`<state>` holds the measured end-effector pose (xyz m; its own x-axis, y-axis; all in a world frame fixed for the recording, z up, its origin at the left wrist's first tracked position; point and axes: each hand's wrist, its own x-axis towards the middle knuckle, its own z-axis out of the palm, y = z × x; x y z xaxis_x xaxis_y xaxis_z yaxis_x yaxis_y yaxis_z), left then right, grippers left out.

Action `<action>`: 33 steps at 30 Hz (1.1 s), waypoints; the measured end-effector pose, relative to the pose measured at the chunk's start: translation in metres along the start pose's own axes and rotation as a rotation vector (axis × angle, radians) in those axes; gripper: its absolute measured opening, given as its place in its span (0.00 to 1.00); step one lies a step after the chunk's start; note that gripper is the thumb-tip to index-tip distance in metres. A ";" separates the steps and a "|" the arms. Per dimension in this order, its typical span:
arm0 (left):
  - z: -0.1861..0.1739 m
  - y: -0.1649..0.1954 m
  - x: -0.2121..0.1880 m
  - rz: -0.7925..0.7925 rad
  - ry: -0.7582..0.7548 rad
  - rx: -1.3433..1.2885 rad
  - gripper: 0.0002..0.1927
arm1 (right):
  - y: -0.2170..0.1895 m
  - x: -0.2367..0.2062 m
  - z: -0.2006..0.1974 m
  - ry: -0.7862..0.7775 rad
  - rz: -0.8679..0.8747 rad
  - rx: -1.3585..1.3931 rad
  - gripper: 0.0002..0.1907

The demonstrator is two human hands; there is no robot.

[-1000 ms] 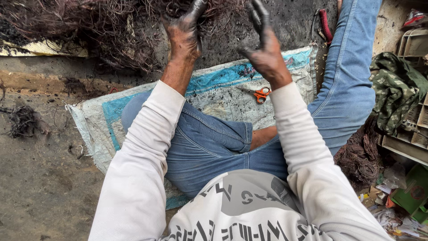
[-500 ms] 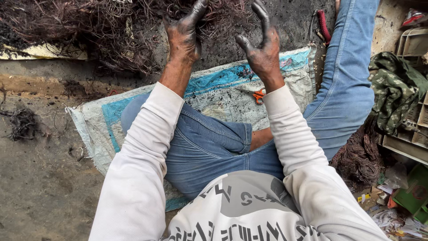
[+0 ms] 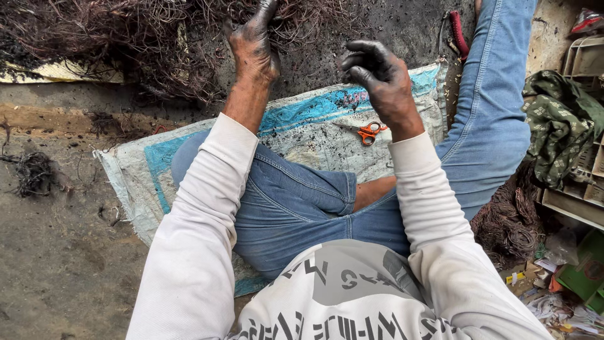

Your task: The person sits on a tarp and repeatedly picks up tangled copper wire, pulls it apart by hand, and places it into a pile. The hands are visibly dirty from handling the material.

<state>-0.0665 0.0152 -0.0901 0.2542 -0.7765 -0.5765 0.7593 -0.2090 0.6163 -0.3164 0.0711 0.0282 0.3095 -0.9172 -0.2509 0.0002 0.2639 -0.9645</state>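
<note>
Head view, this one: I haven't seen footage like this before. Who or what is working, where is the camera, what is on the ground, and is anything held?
There is no machine here, only a person sitting on the ground; the camera sits on their head and looks down over their arms and legs. Both hands are blackened with soot. The left hand reaches into a tangled wire pile of thin dark strands and touches them. The right hand hovers with fingers curled; no object shows in it. Under the legs lies a woven sack, white and blue, with orange-handled scissors on it. Red-handled pliers lie beside the outstretched leg, and a bundle of coiled wire sits at the right.
</note>
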 end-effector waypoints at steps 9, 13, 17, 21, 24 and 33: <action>0.000 0.003 -0.001 -0.027 0.034 0.023 0.78 | -0.019 0.001 0.011 -0.019 0.107 0.094 0.20; 0.001 0.003 -0.001 0.014 0.006 -0.021 0.78 | -0.018 0.003 0.013 -0.033 0.128 0.022 0.21; 0.003 0.003 -0.002 0.002 -0.005 -0.023 0.78 | -0.014 0.002 0.014 -0.029 0.121 -0.029 0.20; 0.002 0.002 -0.002 -0.027 0.014 0.032 0.78 | -0.011 0.000 0.014 -0.033 0.074 -0.033 0.18; 0.000 -0.001 0.002 0.004 0.017 0.030 0.78 | -0.013 -0.001 0.013 -0.027 0.016 -0.207 0.17; -0.010 -0.010 0.008 0.060 -0.069 -0.038 0.71 | -0.014 -0.005 0.015 -0.038 0.068 -0.315 0.06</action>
<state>-0.0659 0.0163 -0.1060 0.2591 -0.8263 -0.5001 0.7663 -0.1393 0.6272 -0.3034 0.0765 0.0443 0.3341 -0.8873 -0.3180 -0.3140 0.2133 -0.9251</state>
